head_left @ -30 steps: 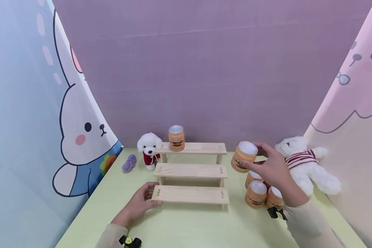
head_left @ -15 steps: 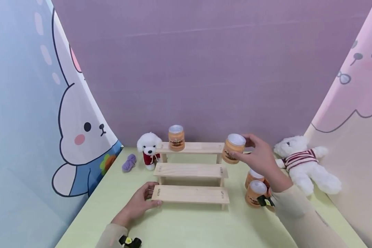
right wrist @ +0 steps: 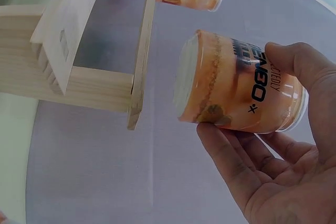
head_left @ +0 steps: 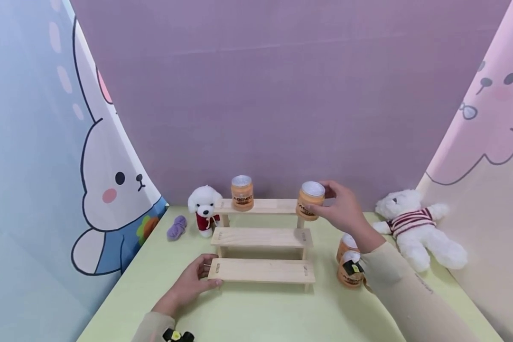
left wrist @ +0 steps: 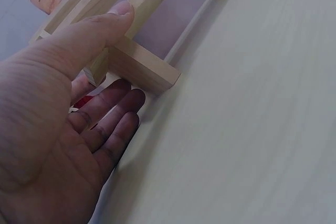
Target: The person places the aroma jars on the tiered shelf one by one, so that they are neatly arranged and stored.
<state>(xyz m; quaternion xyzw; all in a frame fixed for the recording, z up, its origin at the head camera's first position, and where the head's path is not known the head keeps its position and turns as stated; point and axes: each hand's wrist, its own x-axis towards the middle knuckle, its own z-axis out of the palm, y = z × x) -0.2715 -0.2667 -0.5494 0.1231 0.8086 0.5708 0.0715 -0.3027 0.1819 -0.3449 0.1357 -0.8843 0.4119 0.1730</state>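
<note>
Between the thumb and fingers of my right hand (head_left: 345,209) is an orange jar (head_left: 310,203) with a silvery white lid, near the right end of the three-tier wooden shelf's (head_left: 260,270) top board. In the right wrist view a gap separates the held jar's pale base (right wrist: 185,80) from that board. A matching jar (head_left: 242,194) stands at the left of the top tier. My left hand (head_left: 190,281) grips the left end of the lowest tier. Its thumb (left wrist: 113,22) lies on the board, and its other fingers reach behind and below.
More orange jars (head_left: 347,275) stand on the table right of the shelf, partly hidden by my right forearm. Behind them lies a white teddy bear (head_left: 423,232). Left of the shelf are a white toy dog (head_left: 205,206) and a purple yarn bundle (head_left: 177,228).
My right hand has carried the jar leftward from above the group of jars to the right end of the top tier. My left hand has stayed on the shelf.
</note>
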